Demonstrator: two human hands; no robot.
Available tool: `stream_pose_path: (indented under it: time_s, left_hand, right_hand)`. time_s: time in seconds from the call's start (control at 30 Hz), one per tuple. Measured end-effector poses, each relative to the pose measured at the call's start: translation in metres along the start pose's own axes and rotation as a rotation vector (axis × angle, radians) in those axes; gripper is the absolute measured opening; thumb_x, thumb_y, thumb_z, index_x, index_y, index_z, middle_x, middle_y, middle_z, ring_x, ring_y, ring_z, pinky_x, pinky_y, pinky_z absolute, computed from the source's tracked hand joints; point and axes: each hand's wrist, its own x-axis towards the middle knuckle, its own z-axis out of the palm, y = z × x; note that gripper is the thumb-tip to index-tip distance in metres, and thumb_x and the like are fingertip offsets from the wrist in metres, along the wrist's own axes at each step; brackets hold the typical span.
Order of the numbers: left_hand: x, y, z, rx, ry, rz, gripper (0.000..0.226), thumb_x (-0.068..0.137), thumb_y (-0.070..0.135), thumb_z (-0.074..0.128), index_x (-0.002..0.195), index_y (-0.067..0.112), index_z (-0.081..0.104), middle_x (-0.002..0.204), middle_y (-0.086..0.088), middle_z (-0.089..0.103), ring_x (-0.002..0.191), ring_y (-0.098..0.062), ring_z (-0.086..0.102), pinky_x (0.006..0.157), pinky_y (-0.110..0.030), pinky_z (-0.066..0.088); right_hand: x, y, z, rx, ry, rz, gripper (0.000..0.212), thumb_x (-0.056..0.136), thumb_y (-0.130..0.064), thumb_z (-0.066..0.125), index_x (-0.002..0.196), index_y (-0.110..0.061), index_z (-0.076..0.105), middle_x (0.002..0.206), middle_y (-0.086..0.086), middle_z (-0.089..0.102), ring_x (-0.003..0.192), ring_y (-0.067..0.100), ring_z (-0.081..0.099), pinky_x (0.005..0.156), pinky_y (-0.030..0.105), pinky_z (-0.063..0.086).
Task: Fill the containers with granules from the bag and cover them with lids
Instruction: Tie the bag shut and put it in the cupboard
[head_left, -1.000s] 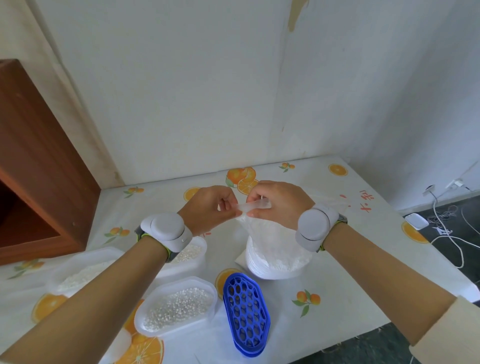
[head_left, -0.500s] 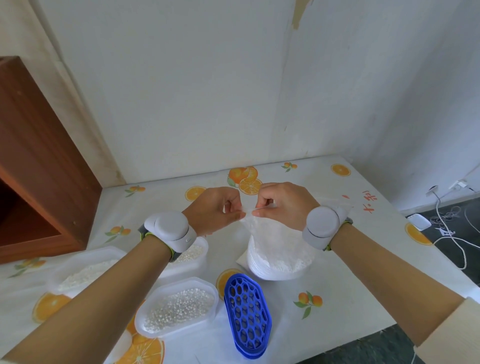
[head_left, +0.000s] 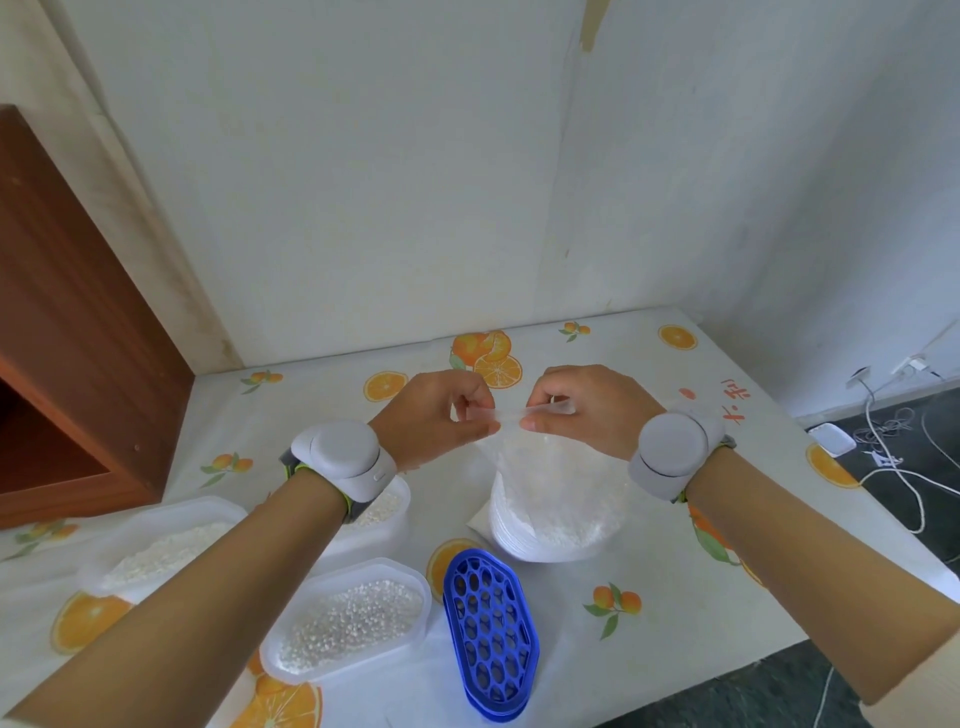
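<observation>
An orange-print tablecloth (head_left: 675, 649) covers the table in front of me. A brown wooden cabinet (head_left: 78, 338) stands at nine o'clock and the white wall (head_left: 415, 182) at twelve. At three o'clock, white cables (head_left: 883, 431) lie tangled on the dark floor (head_left: 779, 691).

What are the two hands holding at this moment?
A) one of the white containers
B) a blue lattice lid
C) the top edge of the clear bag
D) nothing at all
C: the left hand and the right hand each pinch the top edge of the clear bag, which is pulled taut between them.
</observation>
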Motion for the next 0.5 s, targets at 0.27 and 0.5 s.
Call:
stream_pose_path:
  time_s: [0.27, 0.5]
  left_hand:
    - [0.0034, -0.0026, 0.0034, 0.001, 0.003, -0.016, 0.014, 0.082, 0.013, 0.067, 0.070, 0.016, 0.059, 0.064, 0.011, 0.052, 0.054, 0.014, 0.049, 0.056, -0.001, 0.036]
    - [0.0026, -0.0018, 0.0081, -0.040, -0.002, -0.018, 0.025, 0.085, 0.007, 0.061, 0.066, 0.019, 0.052, 0.064, 0.011, 0.049, 0.051, 0.013, 0.050, 0.048, -0.004, 0.038]
  right_hand:
    - [0.0060, -0.0008, 0.0037, 0.016, 0.002, -0.036, 0.016, 0.085, -0.038, 0.058, 0.076, -0.024, 0.059, 0.087, -0.010, 0.062, 0.075, 0.007, 0.051, 0.066, 0.018, 0.037]
    - [0.0062, 0.0008, 0.0055, 0.002, 0.032, -0.123, 0.017, 0.087, -0.030, 0.058, 0.080, -0.015, 0.064, 0.087, -0.003, 0.065, 0.082, 0.016, 0.058, 0.068, 0.026, 0.041]
